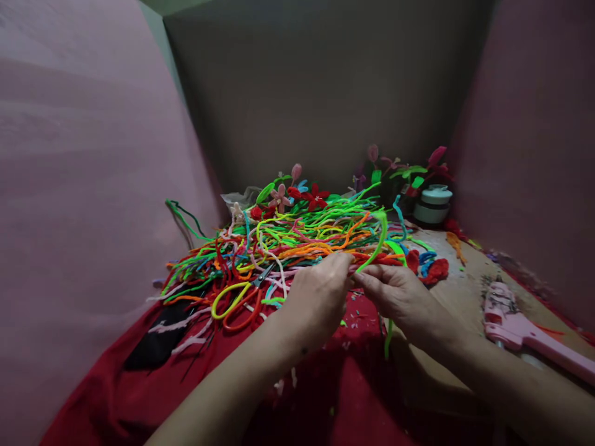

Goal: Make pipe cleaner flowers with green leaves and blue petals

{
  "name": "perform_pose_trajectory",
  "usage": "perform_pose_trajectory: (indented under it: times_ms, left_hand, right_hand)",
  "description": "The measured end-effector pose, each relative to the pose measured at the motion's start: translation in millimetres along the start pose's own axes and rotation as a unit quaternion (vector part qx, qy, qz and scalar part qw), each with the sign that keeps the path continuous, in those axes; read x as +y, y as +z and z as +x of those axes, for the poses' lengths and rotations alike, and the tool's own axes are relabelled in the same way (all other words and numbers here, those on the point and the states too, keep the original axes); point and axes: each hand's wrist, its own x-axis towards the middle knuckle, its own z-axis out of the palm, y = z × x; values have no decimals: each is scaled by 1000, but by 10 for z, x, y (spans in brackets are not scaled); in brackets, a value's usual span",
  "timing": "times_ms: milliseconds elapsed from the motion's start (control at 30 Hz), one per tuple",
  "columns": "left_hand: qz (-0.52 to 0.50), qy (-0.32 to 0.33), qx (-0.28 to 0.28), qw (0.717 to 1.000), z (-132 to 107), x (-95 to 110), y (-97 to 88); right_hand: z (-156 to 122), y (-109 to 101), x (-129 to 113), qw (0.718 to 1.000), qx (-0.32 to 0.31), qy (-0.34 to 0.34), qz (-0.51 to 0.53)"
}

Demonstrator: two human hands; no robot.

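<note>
A bright green pipe cleaner (382, 234) loops up from between my hands, and a green end hangs below my right hand. My left hand (323, 288) is closed, its fingertips pinched at the base of the loop. Right beside it, my right hand (402, 297) pinches the same green strand between thumb and fingers. My fingers hide the spot where they meet. Behind both hands spreads a tangled heap of coloured pipe cleaners (297, 232). Left of my left hand lie scissors (242, 306) with a yellow and a red handle loop, partly under loose strands.
A pink glue gun (515, 325) lies at the right. At the back stand pipe-cleaner flowers (316, 197) and a jar with a pale teal lid (434, 201). A flat black object (155, 341) lies left on the red cloth (111, 396). Pink walls rise on both sides.
</note>
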Motion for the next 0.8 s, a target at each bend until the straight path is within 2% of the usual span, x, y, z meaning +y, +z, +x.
perform_pose_trajectory:
  times_ms: [100,133,167,200,267,300,367,400,433,467,500,567,600,700,800]
  left_hand:
    - [77,67,-25,994,26,-69,-131]
    - [106,91,-7,990,33,-102,-175]
    - [130,91,51,986,37,-138,-215]
    - [150,75,139,976,39,-173,-250]
    - [158,33,315,935,36,-230,-296]
    - [138,14,378,915,36,-246,-305]
    - [39,-44,442,895,48,-253,-292]
    - [-43,-90,439,893,60,-244,-270]
    - [-141,-142,406,892,76,-229,-239]
    - [-247,-189,337,888,93,-209,-200]
    - [-348,-224,238,879,109,-188,-155]
    - [-498,-237,17,834,129,-146,-59]
    - [-541,-227,-51,809,133,-132,-12]
    - [-633,-205,-119,737,121,-125,94]
    - [-684,-225,-140,680,100,-152,127]
  right_hand:
    - [0,-5,-38,998,-10,46,52]
    - [7,-14,-50,994,-19,71,86]
    - [17,-26,-62,987,-26,96,125]
    - [29,-40,-74,979,-31,117,163]
    - [60,-68,-97,964,-25,138,224]
    - [76,-80,-106,959,-14,138,246]
    - [100,-91,-116,952,15,128,279]
    - [105,-89,-117,949,30,115,291]
    - [106,-81,-116,948,41,102,297]
    - [101,-69,-112,950,47,92,295]
    - [90,-53,-108,955,47,87,280]
    - [57,-19,-96,969,21,96,226]
    - [38,-7,-90,975,-6,107,197]
    - [-11,-7,-76,977,-84,135,146]
    - [-33,-46,-76,966,-141,164,139]
